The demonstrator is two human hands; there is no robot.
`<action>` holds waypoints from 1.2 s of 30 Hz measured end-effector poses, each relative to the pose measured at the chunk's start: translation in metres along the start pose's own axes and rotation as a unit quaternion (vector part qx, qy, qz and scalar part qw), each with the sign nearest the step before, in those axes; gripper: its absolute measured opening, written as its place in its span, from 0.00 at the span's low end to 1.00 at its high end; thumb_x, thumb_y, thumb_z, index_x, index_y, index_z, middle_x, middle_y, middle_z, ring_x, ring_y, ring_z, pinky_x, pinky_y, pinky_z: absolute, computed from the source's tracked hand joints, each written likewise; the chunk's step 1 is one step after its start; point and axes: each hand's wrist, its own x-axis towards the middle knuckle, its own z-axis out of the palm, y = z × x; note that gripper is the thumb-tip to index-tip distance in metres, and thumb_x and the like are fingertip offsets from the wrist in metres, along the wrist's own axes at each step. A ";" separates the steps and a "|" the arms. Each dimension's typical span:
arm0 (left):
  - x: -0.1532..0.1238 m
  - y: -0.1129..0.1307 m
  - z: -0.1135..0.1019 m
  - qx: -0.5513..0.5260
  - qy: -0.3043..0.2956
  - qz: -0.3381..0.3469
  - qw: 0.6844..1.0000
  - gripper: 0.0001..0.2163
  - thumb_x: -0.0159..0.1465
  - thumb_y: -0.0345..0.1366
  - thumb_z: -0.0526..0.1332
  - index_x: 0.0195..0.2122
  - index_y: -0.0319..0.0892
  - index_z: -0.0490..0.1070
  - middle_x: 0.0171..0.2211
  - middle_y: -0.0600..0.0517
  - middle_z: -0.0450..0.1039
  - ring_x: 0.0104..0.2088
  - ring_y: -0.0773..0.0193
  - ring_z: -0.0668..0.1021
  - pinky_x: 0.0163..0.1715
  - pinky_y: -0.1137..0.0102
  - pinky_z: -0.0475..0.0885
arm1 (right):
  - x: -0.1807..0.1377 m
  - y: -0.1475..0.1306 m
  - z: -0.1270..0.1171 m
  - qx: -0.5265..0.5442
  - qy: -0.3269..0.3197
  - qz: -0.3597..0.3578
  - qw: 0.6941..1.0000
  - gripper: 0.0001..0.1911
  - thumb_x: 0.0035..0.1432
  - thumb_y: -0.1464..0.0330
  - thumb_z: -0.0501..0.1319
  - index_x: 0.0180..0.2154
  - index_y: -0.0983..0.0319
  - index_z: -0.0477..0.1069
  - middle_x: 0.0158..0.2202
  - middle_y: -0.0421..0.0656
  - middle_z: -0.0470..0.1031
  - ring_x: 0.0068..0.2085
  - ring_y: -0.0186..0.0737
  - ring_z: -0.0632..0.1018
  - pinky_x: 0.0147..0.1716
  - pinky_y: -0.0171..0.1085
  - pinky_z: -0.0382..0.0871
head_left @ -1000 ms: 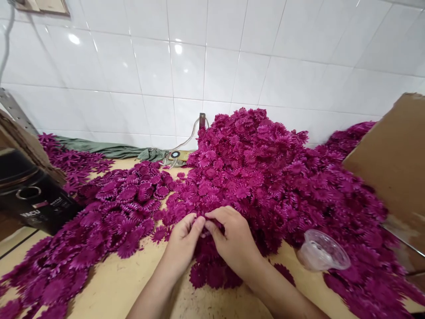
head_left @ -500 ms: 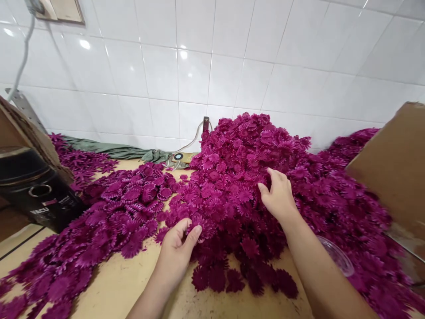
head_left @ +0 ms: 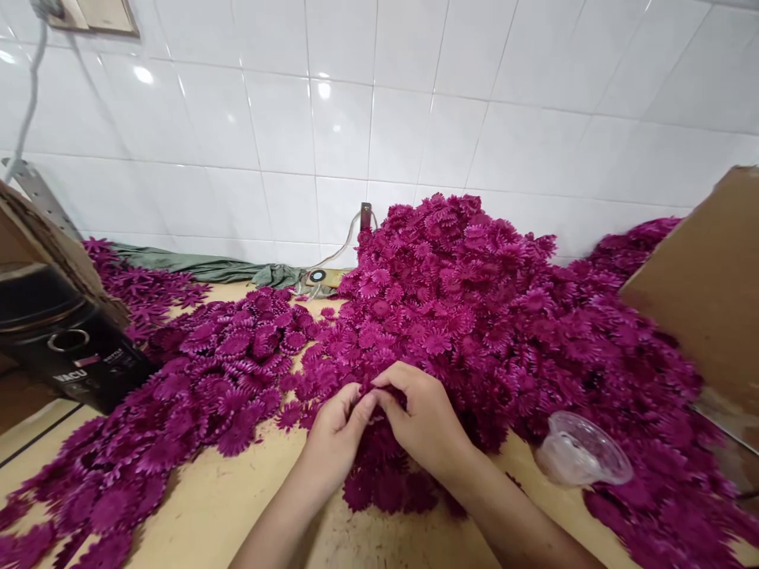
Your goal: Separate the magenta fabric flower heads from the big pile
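Observation:
My left hand (head_left: 333,438) and my right hand (head_left: 424,419) meet at the fingertips, low in front of a big heap of magenta artificial flower pieces (head_left: 442,292). Both thumbs and forefingers are pinched together on a magenta flower piece (head_left: 366,388), mostly covered by the fingers. Flat, round and toothed at the rim, the pieces look like cloth petal layers. Several darker ones (head_left: 388,490) lie on the table just below my hands.
A second spread of flower pieces (head_left: 231,379) runs along the left. A clear plastic cup (head_left: 584,450) lies tilted at the right. A black canister (head_left: 71,340) and cardboard (head_left: 700,276) flank the tan table (head_left: 207,506). Green cloth (head_left: 195,262) lies along the tiled wall.
My right hand has come down and left from the heap to meet my left hand, its fingers now pinched. The plastic cup, earlier mostly behind my right forearm, shows fully.

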 end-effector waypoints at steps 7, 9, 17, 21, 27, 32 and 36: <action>0.006 0.009 0.005 0.039 0.040 0.037 0.998 0.11 0.56 0.41 0.54 0.21 0.42 0.58 0.18 0.60 0.54 0.21 0.70 0.60 0.22 0.74 0.59 | 0.020 -0.002 -0.001 0.016 0.113 0.019 0.993 0.08 0.52 0.71 0.53 0.23 0.61 0.66 0.24 0.40 0.71 0.27 0.36 0.71 0.30 0.34 0.62; 0.008 0.013 0.004 0.033 0.059 0.047 0.997 0.11 0.56 0.40 0.54 0.20 0.42 0.57 0.18 0.60 0.54 0.21 0.70 0.59 0.22 0.75 0.58 | 0.029 0.000 -0.002 0.031 0.139 0.033 0.989 0.08 0.52 0.70 0.53 0.23 0.61 0.66 0.23 0.40 0.71 0.26 0.36 0.71 0.29 0.34 0.62; 0.007 0.012 0.005 0.048 0.060 0.040 0.996 0.09 0.57 0.40 0.53 0.23 0.42 0.60 0.19 0.59 0.56 0.22 0.69 0.61 0.24 0.74 0.61 | 0.042 0.017 -0.003 0.127 0.110 0.094 0.981 0.09 0.49 0.65 0.53 0.22 0.62 0.64 0.17 0.37 0.64 0.20 0.33 0.66 0.22 0.33 0.59; 0.009 0.015 0.006 0.059 0.074 0.050 0.994 0.09 0.57 0.40 0.52 0.23 0.43 0.59 0.20 0.58 0.57 0.23 0.68 0.63 0.25 0.73 0.62 | 0.048 0.011 0.009 0.139 0.136 0.099 0.976 0.08 0.48 0.66 0.53 0.21 0.61 0.64 0.17 0.37 0.65 0.20 0.33 0.67 0.24 0.33 0.60; -0.031 0.021 -0.004 0.057 0.048 0.086 0.993 0.12 0.54 0.45 0.56 0.20 0.44 0.64 0.19 0.54 0.63 0.24 0.63 0.68 0.25 0.72 0.65 | 0.076 0.027 -0.020 0.207 0.296 0.201 0.911 0.08 0.48 0.70 0.54 0.19 0.60 0.60 0.14 0.33 0.61 0.18 0.31 0.67 0.20 0.32 0.61; -0.038 0.011 -0.027 0.045 0.057 0.043 0.996 0.11 0.54 0.46 0.58 0.25 0.43 0.69 0.22 0.53 0.68 0.26 0.63 0.70 0.27 0.72 0.67 | 0.073 0.025 -0.050 0.291 0.270 0.162 0.904 0.05 0.49 0.67 0.54 0.25 0.61 0.61 0.18 0.34 0.66 0.19 0.29 0.71 0.19 0.29 0.63; -0.021 0.019 -0.027 0.036 0.023 0.067 0.997 0.10 0.55 0.44 0.58 0.27 0.42 0.69 0.23 0.54 0.67 0.27 0.66 0.70 0.28 0.74 0.67 | 0.054 0.008 -0.033 0.417 0.103 0.160 0.889 0.10 0.42 0.67 0.62 0.25 0.62 0.61 0.18 0.34 0.68 0.19 0.29 0.72 0.19 0.28 0.63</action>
